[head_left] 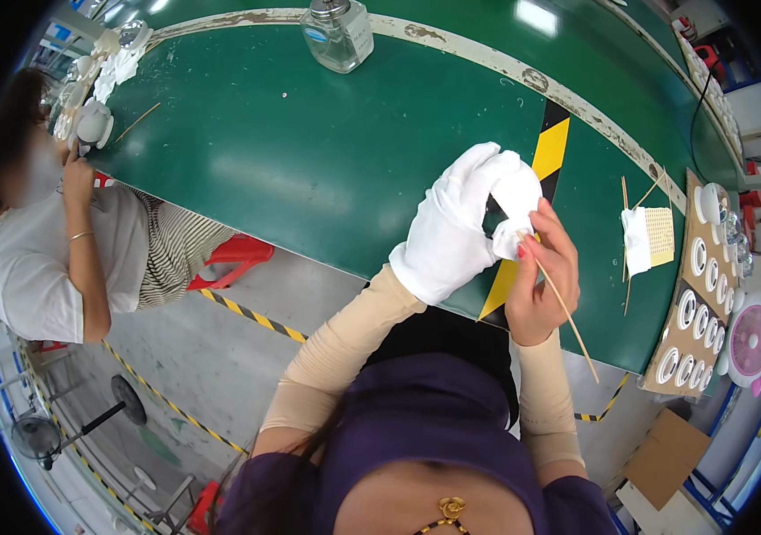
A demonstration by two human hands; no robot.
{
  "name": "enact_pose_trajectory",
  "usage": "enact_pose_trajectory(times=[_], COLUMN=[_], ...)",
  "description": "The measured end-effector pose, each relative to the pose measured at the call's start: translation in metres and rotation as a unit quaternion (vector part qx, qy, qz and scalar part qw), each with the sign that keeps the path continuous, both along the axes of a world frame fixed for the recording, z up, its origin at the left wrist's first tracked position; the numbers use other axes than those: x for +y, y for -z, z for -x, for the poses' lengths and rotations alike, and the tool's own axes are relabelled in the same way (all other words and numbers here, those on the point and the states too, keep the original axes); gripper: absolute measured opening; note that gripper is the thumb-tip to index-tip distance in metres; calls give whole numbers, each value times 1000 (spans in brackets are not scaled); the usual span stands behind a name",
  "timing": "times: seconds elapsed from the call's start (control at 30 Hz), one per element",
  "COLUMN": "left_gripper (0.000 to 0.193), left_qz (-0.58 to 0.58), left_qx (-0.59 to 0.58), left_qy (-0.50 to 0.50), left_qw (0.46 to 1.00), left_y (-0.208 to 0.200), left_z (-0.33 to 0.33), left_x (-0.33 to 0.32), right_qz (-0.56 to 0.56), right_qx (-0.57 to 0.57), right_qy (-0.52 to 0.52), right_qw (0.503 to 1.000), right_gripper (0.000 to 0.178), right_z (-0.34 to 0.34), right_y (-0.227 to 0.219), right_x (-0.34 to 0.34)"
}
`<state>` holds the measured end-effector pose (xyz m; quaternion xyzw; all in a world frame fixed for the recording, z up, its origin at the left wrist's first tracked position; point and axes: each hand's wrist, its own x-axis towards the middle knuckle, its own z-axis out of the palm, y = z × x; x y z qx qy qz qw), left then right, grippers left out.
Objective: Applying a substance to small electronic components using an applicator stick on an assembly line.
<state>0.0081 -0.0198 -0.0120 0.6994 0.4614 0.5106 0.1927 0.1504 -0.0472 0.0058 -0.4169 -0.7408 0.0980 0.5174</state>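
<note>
My left hand (pixel 443 227) wears a white glove and is closed around a white rounded part (pixel 516 189) above the green table (pixel 291 169). A dark gap shows between the gloved fingers and the part. My right hand (pixel 543 283) is bare and pinches a thin wooden stick (pixel 570 319). The stick's upper end meets a small white piece (pixel 507 241), perhaps cloth, at the lower edge of the part; its other end slants down to the right, past my hand. Much of the part is hidden by the glove.
A glass bottle (pixel 338 40) stands at the far edge. To the right lie a white cloth (pixel 636 241), a yellowish dotted pad (pixel 661 235), thin sticks and a cardboard sheet (pixel 686 294) with several white rings. At left, a co-worker (pixel 50 223) handles a white round part (pixel 93 123).
</note>
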Motion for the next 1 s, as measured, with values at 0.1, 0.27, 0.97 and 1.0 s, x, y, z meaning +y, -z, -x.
enact_pose_trajectory(times=[0.1,0.27,0.97,1.0], left_gripper=[69,70,44,43], left_qz=[9,17,-17,-11], left_qx=[-27,-42,-38,-62], left_qy=[-2,-2,51,53], left_qw=[1000,999,998,997], left_y=[2,2,-9,-7], left_z=[-2,-2,10,10], left_x=[2,1,-1,0], right_qz=[-36,-17,-87,-65], right_qx=[-31,-45,-60,-66], right_qy=[1,10,18,10], right_qw=[999,999,994,996], right_gripper=[16,14,20,18], right_z=[4,4,9,9], right_y=[-4,-5,-12,-15], right_x=[6,-1,15,12])
